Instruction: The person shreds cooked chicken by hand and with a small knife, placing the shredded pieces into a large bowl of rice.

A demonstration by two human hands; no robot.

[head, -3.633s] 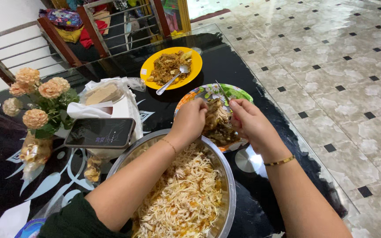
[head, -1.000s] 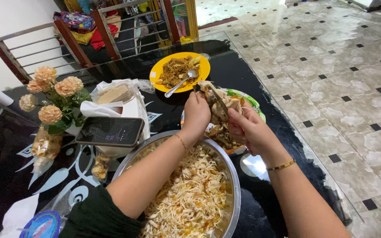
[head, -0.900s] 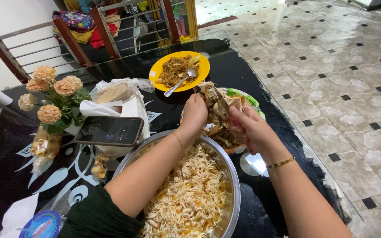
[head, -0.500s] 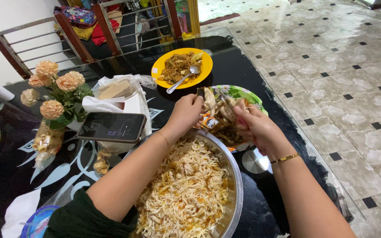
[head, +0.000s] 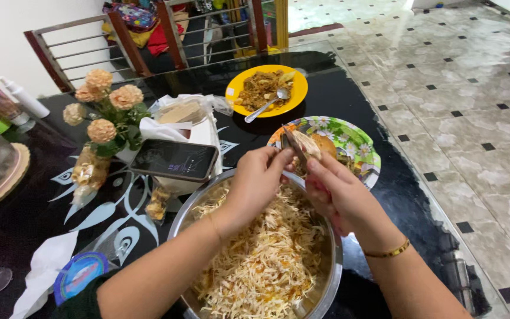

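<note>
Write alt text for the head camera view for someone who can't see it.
Two hands, left hand and right hand, pull apart a piece of cooked chicken above a steel bowl of shredded meat. A floral plate and a yellow plate sit behind.

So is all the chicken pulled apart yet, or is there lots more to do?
A lot looks done: the metal bowl is heaped with shredded chicken. In hand now, the left hand and right hand grip one chicken piece over the bowl's far rim. Left to do: that piece, plus what looks like a bit more on the flowered plate. Probably close to finished.
</note>
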